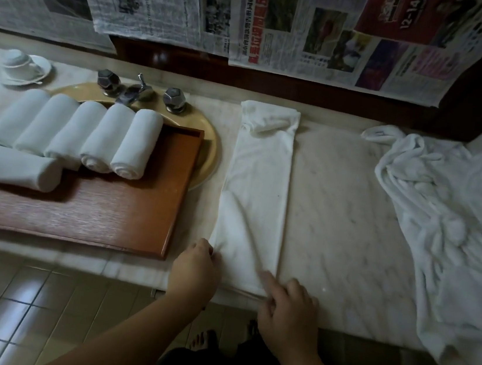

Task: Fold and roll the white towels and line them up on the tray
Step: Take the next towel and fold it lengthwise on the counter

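Observation:
A white towel, folded into a long narrow strip, lies on the marble counter and runs from the back to the front edge. My left hand pinches its near left corner. My right hand rests on its near right corner, its fingers loosely bent over the hem. A wooden tray sits to the left. Several rolled white towels lie side by side on its far part, and one more roll lies crosswise in front of them.
A heap of loose white towels covers the counter's right end. A gold basin with dark taps lies behind the tray. A cup and saucer stand at the back left. Newspapers hang on the wall.

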The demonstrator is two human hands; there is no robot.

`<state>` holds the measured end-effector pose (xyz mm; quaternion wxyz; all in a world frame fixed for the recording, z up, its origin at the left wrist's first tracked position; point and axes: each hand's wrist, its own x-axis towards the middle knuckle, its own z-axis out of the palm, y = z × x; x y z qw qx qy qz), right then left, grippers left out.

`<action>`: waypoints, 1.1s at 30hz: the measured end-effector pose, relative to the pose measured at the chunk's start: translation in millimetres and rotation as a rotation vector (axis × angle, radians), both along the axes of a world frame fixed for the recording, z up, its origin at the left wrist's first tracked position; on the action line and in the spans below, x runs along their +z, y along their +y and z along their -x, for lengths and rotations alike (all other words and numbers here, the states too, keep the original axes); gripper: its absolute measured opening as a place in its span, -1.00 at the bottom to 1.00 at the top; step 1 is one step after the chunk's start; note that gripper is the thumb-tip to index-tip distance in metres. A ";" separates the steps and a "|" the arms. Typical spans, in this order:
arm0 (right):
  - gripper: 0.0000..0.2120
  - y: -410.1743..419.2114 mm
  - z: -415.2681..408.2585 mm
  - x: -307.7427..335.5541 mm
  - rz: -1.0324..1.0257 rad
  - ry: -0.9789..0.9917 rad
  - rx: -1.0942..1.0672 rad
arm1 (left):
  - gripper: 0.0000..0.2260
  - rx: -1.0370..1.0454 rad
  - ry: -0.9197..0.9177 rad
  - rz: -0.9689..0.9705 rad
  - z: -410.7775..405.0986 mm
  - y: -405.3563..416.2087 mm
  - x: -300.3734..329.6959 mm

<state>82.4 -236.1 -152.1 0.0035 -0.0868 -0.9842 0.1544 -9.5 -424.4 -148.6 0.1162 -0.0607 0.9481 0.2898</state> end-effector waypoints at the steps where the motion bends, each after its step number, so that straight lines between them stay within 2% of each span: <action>1: -0.49 2.7 8.8 3.5 0.007 0.011 -0.010 | -0.82 0.004 -0.003 0.002 -0.4 -3.6 -2.3; 5: -0.52 10.3 60.9 20.9 0.100 0.021 0.076 | -0.81 0.027 0.007 0.027 -2.9 -9.3 -5.2; 7: -0.46 13.0 94.0 30.6 0.146 -0.095 0.191 | -0.80 0.045 0.016 0.041 -5.1 -5.0 -3.7; 10: -0.40 17.3 148.7 39.0 0.112 -0.311 0.316 | -0.76 0.101 0.050 0.034 -7.9 6.4 -3.9; 12: -0.40 21.4 181.3 39.2 0.088 -0.387 0.358 | -0.76 0.135 0.075 0.026 -10.3 14.8 -4.3; 15: -0.42 25.0 231.9 32.8 0.020 -0.391 0.416 | -0.80 0.196 0.086 0.045 -13.6 22.4 -10.5; 18: -0.42 25.4 280.2 22.4 -0.136 -0.399 0.469 | -0.82 0.235 0.161 0.072 -21.9 26.7 -24.2; 21: -0.41 37.0 308.9 4.8 -0.241 -0.444 0.422 | -0.78 0.282 0.245 0.112 -29.3 31.6 -34.9; 25: -0.37 60.1 318.5 -10.6 -0.271 -0.392 0.400 | -0.75 0.378 0.283 0.117 -29.7 36.9 -38.0; 33: -0.33 56.8 321.7 -6.3 -0.298 -0.335 0.416 | -0.89 0.523 0.293 0.082 -23.9 38.9 -30.2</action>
